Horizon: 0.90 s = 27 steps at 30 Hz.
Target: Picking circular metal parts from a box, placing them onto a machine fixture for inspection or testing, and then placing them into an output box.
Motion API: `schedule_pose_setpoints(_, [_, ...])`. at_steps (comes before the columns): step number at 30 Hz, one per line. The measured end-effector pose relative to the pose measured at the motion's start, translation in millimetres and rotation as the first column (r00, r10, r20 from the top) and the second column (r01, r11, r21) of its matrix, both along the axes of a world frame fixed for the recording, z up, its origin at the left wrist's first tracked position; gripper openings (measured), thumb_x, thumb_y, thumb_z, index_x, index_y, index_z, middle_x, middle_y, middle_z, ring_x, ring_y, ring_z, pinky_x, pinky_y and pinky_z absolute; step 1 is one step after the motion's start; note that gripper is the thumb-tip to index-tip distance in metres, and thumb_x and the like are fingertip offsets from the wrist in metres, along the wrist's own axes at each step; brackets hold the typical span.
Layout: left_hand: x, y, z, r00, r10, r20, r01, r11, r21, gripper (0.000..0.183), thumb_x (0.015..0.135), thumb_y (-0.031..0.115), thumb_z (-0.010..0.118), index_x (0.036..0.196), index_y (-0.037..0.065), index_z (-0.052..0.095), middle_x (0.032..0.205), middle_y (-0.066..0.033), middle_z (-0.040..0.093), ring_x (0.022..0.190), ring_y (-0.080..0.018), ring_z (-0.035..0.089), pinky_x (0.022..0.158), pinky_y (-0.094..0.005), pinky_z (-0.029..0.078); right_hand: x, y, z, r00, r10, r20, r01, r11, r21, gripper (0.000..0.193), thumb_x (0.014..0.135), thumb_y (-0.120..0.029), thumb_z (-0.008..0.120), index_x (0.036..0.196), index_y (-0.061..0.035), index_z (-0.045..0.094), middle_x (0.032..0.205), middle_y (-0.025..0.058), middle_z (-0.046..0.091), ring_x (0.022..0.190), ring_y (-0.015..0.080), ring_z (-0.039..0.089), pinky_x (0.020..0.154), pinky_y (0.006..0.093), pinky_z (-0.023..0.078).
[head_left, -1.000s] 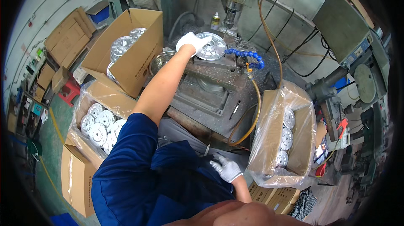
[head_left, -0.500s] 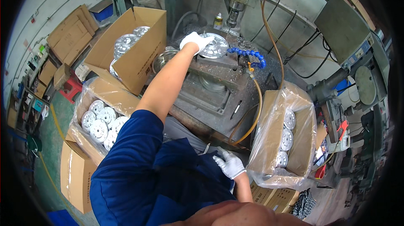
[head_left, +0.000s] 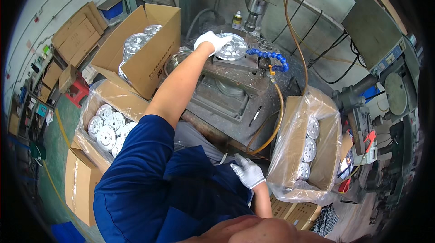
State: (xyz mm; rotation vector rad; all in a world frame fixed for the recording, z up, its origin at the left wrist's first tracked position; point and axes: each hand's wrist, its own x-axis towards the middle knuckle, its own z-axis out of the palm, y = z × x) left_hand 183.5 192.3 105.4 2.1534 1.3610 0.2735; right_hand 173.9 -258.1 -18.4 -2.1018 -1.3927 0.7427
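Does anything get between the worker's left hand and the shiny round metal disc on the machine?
Nothing visible does: the gloved left hand is right on the left edge of the metal disc. The blue segmented hose sits by the disc's right side, not between them.

A: Which type of workplace is illustrated?

B: A metalworking workshop, centred on a steel machine table (head_left: 266,103); above its rear hangs a spindle (head_left: 255,8), and over it curves a blue segmented hose (head_left: 271,55).

A: What further features indicate this?

B: Left and right of the table, open cartons (head_left: 153,67) of silvery metal discs (head_left: 309,149); farther right, a grey machine housing (head_left: 374,28) with a control panel (head_left: 390,57).
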Motion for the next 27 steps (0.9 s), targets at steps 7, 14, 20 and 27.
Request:
schedule_pose_setpoints(7, [-2, -2, 3, 0.999, -0.016, 0.028, 0.015, 0.999, 0.040, 0.088, 0.073, 0.069, 0.058, 0.115, -0.008, 0.060, 0.119, -0.0243, 0.060, 0.113, -0.0340, 0.058, 0.096, -0.0360, 0.044, -3, -2, 4, 1.000, 0.011, 0.028, -0.010, 1.000, -0.029, 0.052, 0.088, -0.038, 0.061, 0.129, -0.0064, 0.052, 0.113, 0.0232, 0.061, 0.104, 0.0389, 0.059, 0.089, 0.0410, 0.047])
schedule_pose_setpoints(14, [-4, -6, 6, 1.000, -0.017, 0.018, 0.017, 0.999, 0.032, 0.087, 0.073, 0.069, 0.057, 0.116, -0.007, 0.060, 0.121, -0.0242, 0.059, 0.114, -0.0339, 0.057, 0.096, -0.0368, 0.044, -6, 3, -9, 0.998, 0.056, 0.015, -0.054, 0.992, -0.114, 0.054, 0.090, -0.047, 0.052, 0.129, -0.0098, 0.052, 0.116, 0.0256, 0.059, 0.104, 0.0415, 0.058, 0.089, 0.0449, 0.047])
schedule_pose_setpoints(20, [-6, -10, 11, 1.000, -0.016, 0.020, 0.016, 1.000, 0.006, 0.087, 0.074, 0.069, 0.056, 0.117, -0.006, 0.060, 0.121, -0.0235, 0.059, 0.114, -0.0338, 0.057, 0.097, -0.0372, 0.043, 2, 15, -5, 0.994, 0.101, 0.052, -0.100, 0.995, -0.020, 0.052, 0.090, -0.045, 0.054, 0.128, -0.0095, 0.052, 0.115, 0.0252, 0.059, 0.104, 0.0415, 0.058, 0.089, 0.0452, 0.047])
schedule_pose_setpoints(27, [-4, -8, 8, 1.000, -0.003, 0.028, 0.002, 0.999, 0.048, 0.086, 0.073, 0.069, 0.057, 0.116, -0.006, 0.061, 0.120, -0.0244, 0.059, 0.113, -0.0338, 0.058, 0.096, -0.0369, 0.044, 2, 14, -5, 0.996, 0.073, 0.046, -0.069, 0.994, -0.085, 0.053, 0.090, -0.045, 0.055, 0.129, -0.0094, 0.052, 0.119, 0.0253, 0.058, 0.106, 0.0419, 0.057, 0.091, 0.0443, 0.046])
